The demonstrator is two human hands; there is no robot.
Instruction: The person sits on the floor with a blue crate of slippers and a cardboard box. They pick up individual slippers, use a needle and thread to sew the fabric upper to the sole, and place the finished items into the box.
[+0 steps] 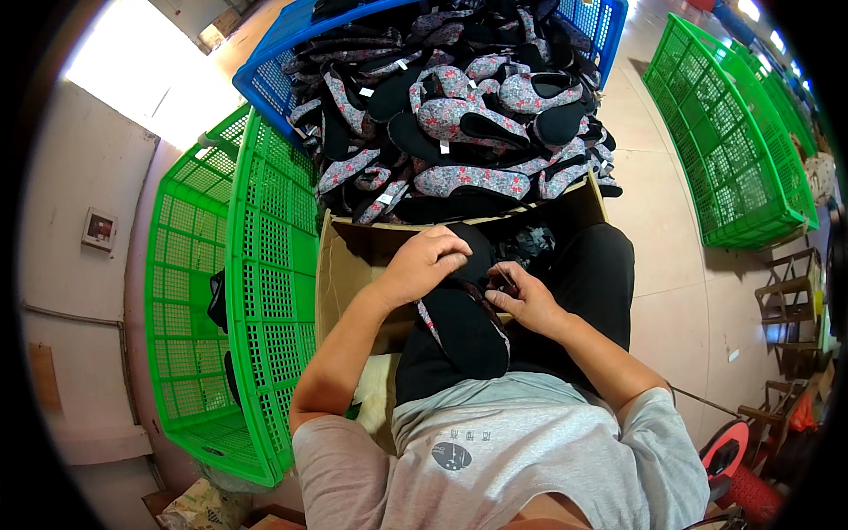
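A slipper (474,340) with a black sole and a grey-and-red floral edge lies sole up across my lap. My left hand (424,265) has its fingers curled over the far part of it, gripping the black fabric. Close by, on the slipper's right edge, my right hand (527,302) is closed, thumb and fingers pinched together. A small dark thing shows between those fingers, too hidden to name. Just beyond my knees stands an open cardboard box (349,265), with crumpled black material (527,246) inside it.
A blue crate (265,78) ahead is heaped with floral slippers (468,122). Green mesh crates (265,291) stand close on my left. Another green crate (720,146) is on the floor to the right, near a wooden stool (786,296). A red-rimmed wheel (726,449) sits at lower right.
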